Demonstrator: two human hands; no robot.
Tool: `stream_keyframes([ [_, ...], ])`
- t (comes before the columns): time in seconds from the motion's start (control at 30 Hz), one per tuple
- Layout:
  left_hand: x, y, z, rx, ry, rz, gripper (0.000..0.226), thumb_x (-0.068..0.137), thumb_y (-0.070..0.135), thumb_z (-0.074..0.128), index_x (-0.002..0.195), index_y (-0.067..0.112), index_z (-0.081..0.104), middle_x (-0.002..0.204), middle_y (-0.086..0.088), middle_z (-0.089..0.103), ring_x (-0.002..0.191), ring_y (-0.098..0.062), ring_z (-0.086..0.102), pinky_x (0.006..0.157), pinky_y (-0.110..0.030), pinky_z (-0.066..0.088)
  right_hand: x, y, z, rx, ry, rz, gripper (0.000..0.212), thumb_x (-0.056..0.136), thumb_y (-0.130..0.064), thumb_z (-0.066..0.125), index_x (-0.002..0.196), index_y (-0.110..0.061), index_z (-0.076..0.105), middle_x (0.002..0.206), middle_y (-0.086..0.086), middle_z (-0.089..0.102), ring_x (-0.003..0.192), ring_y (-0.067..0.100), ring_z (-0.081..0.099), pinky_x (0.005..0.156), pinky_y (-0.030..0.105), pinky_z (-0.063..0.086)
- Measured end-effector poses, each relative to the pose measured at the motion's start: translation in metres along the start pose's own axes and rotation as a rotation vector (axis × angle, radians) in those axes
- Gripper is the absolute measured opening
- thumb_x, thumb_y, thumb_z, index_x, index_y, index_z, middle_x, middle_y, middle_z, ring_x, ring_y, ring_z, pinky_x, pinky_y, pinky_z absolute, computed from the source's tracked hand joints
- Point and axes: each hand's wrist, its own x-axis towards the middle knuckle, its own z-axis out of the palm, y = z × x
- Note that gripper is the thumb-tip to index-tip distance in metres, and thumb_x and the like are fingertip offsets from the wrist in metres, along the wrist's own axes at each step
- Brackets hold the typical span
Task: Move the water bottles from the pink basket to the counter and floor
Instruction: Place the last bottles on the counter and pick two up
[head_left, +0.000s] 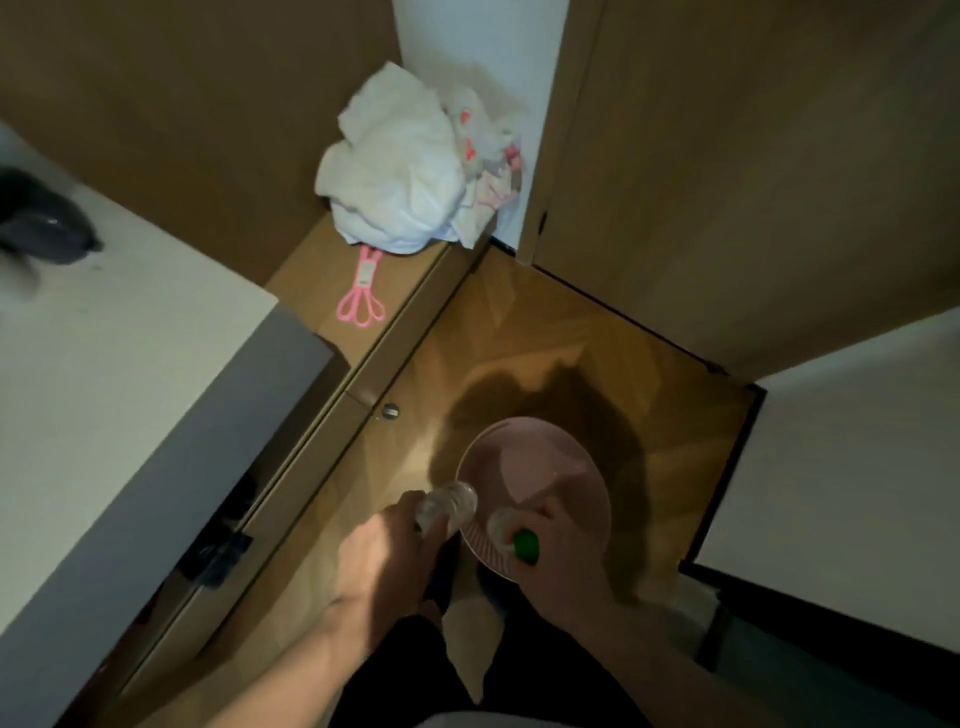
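Observation:
A round pink basket (524, 457) stands on the wooden floor below me. My left hand (389, 556) grips a clear plastic water bottle (452, 506) at the basket's left rim, its bottom end pointing away from me. My right hand (558, 551) holds a second clear bottle (501, 527) with a green cap (525, 544) over the basket's near rim. The rest of the basket's inside looks bare, though it is dim.
A white counter (104, 374) runs along the left with a dark object (41, 228) on it. A low wooden ledge holds a white bag bundle (400, 171) and pink clips (361, 296). Wooden doors rise ahead and to the right; a white surface (852, 467) sits right.

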Motion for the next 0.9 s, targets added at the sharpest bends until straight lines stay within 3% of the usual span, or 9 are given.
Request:
stream_keyframes([
  [0.1,-0.052,-0.014,-0.021,-0.032,0.100,-0.098,0.046,0.093,0.066,0.047,0.131,0.040,0.057,0.110,0.009,0.075,0.096,-0.018,0.073,0.078,-0.033,0.059,-0.009,-0.030,-0.010,-0.108,-0.121,-0.208,0.017,0.091,-0.027,0.074,0.105,-0.037,0.071,0.122,-0.018,0.046,0.103,0.005,0.052,0.079,0.011,0.032],
  [0.17,-0.086,-0.020,-0.030,-0.059,0.185,-0.134,0.043,0.093,0.066,0.050,0.125,0.040,0.059,0.112,0.015,0.072,0.098,-0.016,0.071,0.076,-0.032,0.055,-0.016,-0.051,-0.014,-0.187,-0.183,-0.332,0.016,0.089,-0.022,0.073,0.101,-0.032,0.074,0.121,-0.014,0.053,0.106,0.011,0.056,0.080,0.016,0.035],
  [0.27,-0.143,-0.031,-0.044,-0.180,0.319,-0.291,0.032,0.092,0.065,0.055,0.114,0.044,0.063,0.107,0.026,0.065,0.098,-0.010,0.065,0.074,-0.030,0.047,-0.035,-0.080,-0.012,-0.237,-0.240,-0.468,0.014,0.081,-0.017,0.074,0.088,-0.028,0.076,0.102,-0.008,0.059,0.089,0.017,0.062,0.072,0.022,0.041],
  [0.33,-0.184,-0.043,-0.049,-0.269,0.426,-0.376,0.023,0.091,0.063,0.058,0.106,0.046,0.061,0.098,0.028,0.067,0.089,-0.003,0.063,0.071,-0.028,0.048,-0.049,-0.102,-0.008,-0.322,-0.312,-0.562,0.013,0.082,-0.019,0.073,0.090,-0.030,0.075,0.104,-0.011,0.057,0.089,0.015,0.061,0.069,0.011,0.038],
  [0.43,-0.249,-0.059,-0.052,-0.383,0.573,-0.506,0.019,0.091,0.060,0.062,0.096,0.043,0.056,0.082,0.023,0.066,0.076,-0.004,0.062,0.063,-0.027,0.047,-0.073,-0.145,0.006,-0.447,-0.411,-0.710,0.013,0.088,-0.024,0.077,0.093,-0.035,0.074,0.107,-0.017,0.053,0.095,0.012,0.061,0.085,0.018,0.045],
  [0.5,-0.290,-0.071,-0.054,-0.450,0.656,-0.592,0.022,0.090,0.058,0.064,0.091,0.039,0.054,0.077,0.020,0.066,0.071,-0.004,0.062,0.061,-0.028,0.048,-0.093,-0.177,0.022,-0.492,-0.464,-0.794,0.015,0.089,-0.023,0.077,0.091,-0.036,0.072,0.106,-0.019,0.052,0.095,0.009,0.059,0.087,0.020,0.046],
  [0.67,-0.398,-0.109,-0.050,-0.553,0.843,-0.771,0.023,0.089,0.055,0.066,0.093,0.035,0.056,0.087,0.023,0.067,0.079,-0.003,0.064,0.067,-0.028,0.053,-0.156,-0.247,0.079,-0.624,-0.569,-1.028,0.009,0.086,-0.026,0.069,0.090,-0.034,0.069,0.105,-0.020,0.053,0.098,0.008,0.061,0.093,0.032,0.051],
  [0.9,-0.559,-0.186,-0.035,-0.592,1.074,-0.966,0.021,0.087,0.050,0.074,0.090,0.037,0.058,0.093,0.023,0.066,0.085,-0.004,0.063,0.063,-0.021,0.047,-0.282,-0.340,0.194,-0.689,-0.672,-1.224,0.007,0.087,-0.028,0.074,0.089,-0.034,0.071,0.105,-0.023,0.056,0.099,0.003,0.059,0.095,0.030,0.051],
])
